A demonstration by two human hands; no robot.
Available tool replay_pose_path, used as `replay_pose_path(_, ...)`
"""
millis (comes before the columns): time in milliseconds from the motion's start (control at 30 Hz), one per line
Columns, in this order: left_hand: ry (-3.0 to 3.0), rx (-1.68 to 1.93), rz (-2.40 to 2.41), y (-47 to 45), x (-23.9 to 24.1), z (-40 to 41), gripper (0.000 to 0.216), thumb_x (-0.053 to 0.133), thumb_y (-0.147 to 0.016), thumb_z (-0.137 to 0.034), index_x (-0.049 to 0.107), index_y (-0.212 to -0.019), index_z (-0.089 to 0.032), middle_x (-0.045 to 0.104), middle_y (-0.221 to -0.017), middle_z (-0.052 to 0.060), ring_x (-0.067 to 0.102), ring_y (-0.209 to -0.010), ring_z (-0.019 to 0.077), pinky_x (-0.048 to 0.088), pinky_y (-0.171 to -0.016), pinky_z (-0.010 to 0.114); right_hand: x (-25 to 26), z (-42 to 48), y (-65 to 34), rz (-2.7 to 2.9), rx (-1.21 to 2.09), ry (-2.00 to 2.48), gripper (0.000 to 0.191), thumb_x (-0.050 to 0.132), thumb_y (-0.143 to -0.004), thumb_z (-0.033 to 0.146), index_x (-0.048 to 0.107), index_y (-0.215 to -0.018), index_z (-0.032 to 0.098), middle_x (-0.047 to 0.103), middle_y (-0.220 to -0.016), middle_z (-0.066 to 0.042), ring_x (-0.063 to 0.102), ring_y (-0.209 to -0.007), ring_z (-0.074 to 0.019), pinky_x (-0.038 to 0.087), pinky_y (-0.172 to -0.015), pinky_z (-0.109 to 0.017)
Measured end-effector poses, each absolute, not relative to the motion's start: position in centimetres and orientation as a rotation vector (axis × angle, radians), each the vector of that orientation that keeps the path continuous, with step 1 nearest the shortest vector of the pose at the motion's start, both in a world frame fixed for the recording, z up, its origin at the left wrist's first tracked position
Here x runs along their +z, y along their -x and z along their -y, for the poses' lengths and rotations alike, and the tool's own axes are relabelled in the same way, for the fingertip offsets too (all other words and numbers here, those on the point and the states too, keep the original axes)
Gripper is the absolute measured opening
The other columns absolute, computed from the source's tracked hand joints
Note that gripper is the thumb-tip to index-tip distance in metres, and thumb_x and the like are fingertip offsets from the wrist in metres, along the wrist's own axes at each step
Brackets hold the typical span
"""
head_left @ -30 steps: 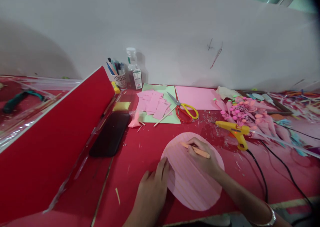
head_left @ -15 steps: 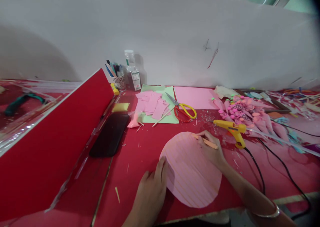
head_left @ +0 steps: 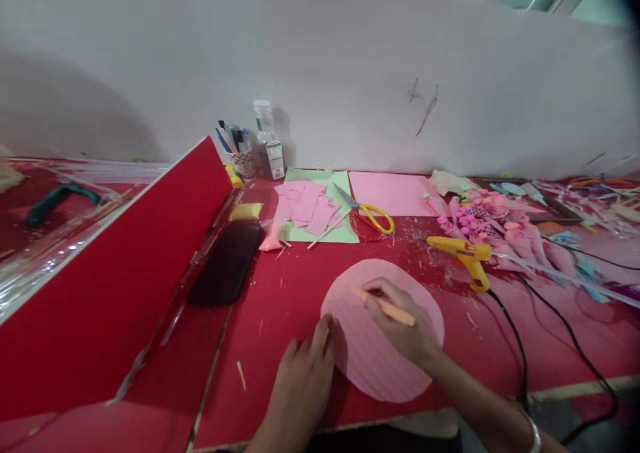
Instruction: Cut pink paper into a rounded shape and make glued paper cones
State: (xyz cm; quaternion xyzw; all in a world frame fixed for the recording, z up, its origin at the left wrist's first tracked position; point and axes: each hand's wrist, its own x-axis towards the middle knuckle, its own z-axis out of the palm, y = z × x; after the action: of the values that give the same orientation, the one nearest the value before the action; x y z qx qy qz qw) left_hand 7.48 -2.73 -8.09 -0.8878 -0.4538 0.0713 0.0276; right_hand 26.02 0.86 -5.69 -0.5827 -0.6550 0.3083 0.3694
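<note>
A round pink paper disc [head_left: 390, 373] with slanting orange lines lies flat on the red table near its front edge. My right hand [head_left: 397, 320] is closed around an orange crayon [head_left: 395, 311], whose tip is over the upper left part of the disc. At the disc's left edge, my left hand [head_left: 305, 380] rests with its fingers bent, fingertips pressing the rim against the table. The palm side of the left hand is hidden.
A yellow glue gun [head_left: 465, 253] with a black cord lies right of the disc, before pink paper cones [head_left: 500, 223]. Behind are scissors [head_left: 370, 220] and pink strips [head_left: 307, 203]. At left are a black phone [head_left: 225, 264] and an upright red board [head_left: 125, 286].
My right hand has moved left with the crayon, from the disc's upper edge to its upper left part. My left hand stays at the rim. The view has shifted slightly.
</note>
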Motion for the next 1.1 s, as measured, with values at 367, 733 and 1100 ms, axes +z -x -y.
replay_pose_path(367,2.709,0.316,1.313,-7.7,-8.0,3.5,0.049,0.04,-0.072,-0.001,0.052,-0.119,-0.012,0.047,-0.127,0.02,0.064,-0.069,0.0157,0.049,-0.062,0.028,-6.8,0.0,-23.5,1.727,1.088,1.336,0.011,0.049,-0.082,0.026,0.058,-0.083,0.02,0.062,-0.075,0.001,0.057,-0.067,-0.0108,0.043,-0.059,-0.021)
replay_pose_path(733,2.766,0.256,1.404,-7.5,-8.0,3.5,0.044,0.041,-0.077,-0.004,0.053,-0.117,-0.017,0.052,-0.122,0.015,0.062,-0.07,0.0148,0.049,-0.066,0.03,-6.8,0.2,-23.2,1.714,1.133,1.325,0.012,0.049,-0.082,0.026,0.059,-0.083,0.018,0.062,-0.075,0.001,0.056,-0.067,-0.0113,0.042,-0.059,-0.021)
replay_pose_path(1100,2.717,0.236,1.404,-7.7,-7.6,3.4,0.052,0.042,-0.073,0.001,0.05,-0.12,-0.017,0.053,-0.12,0.013,0.063,-0.068,0.0138,0.05,-0.062,0.028,-6.5,-0.2,-25.1,1.723,0.924,1.451,0.01,0.048,-0.079,0.023,0.057,-0.079,0.02,0.058,-0.066,0.003,0.053,-0.059,-0.0112,0.04,-0.054,-0.021)
